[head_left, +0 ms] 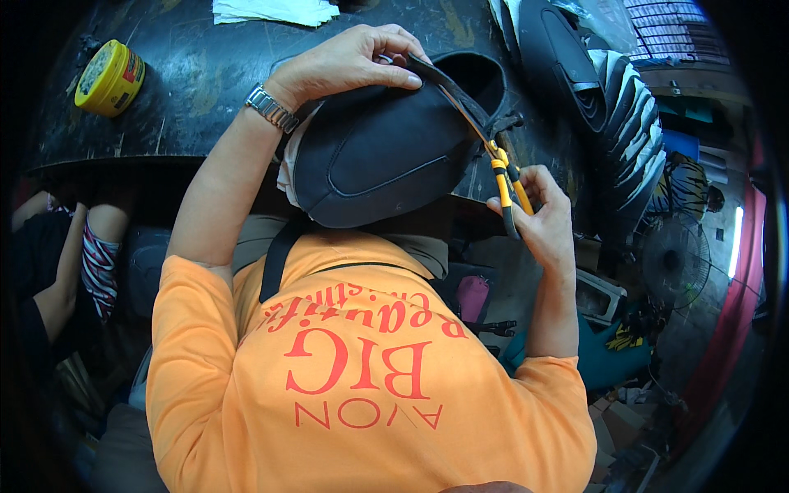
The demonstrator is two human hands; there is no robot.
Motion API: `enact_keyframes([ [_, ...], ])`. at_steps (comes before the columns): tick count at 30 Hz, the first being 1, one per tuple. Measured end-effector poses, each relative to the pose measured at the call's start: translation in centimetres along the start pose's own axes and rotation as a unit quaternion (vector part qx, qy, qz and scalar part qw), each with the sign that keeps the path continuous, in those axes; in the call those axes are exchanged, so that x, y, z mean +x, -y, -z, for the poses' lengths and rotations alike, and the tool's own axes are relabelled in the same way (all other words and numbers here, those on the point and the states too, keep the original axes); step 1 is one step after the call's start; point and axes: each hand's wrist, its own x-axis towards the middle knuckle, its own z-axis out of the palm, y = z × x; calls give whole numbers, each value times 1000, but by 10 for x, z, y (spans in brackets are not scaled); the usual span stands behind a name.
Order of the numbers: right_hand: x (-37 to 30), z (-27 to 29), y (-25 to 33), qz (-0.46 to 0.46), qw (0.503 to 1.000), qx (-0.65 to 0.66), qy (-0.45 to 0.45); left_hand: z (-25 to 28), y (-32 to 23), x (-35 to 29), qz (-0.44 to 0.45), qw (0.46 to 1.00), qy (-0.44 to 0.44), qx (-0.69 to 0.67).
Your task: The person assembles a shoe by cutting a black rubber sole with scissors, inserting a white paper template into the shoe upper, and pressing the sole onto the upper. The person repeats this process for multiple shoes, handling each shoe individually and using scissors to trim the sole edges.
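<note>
A black leather-like piece (pixel 382 156) with a curved stitched seam and a rounded opening lies at the table's near edge, above my lap. My left hand (pixel 362 62), with a watch on its wrist, pinches a narrow dark strip along its upper edge. In my right hand (pixel 538 214) are scissors (pixel 500 164) with yellow and black handles. Their slim blades point up and left, close along the strip. Whether the blades touch it is hard to tell. Pale lining shows at the piece's left side.
A yellow tub (pixel 111 78) stands on the dark table (pixel 189 99) at the far left. White sheets (pixel 275 10) lie at the back. Stacked black pieces (pixel 620 140) fill the right side. A fan (pixel 675 259) stands beyond them. Another person's arm (pixel 62 271) shows at left.
</note>
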Motion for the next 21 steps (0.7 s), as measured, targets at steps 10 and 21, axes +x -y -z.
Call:
enact_keyframes([
  [10,15,15,9,-8,999,27,32,1,1,4,-3,1000,7,-28],
  [21,20,11,1,-20,998,54,39,3,1,6,0,999,12,-38],
])
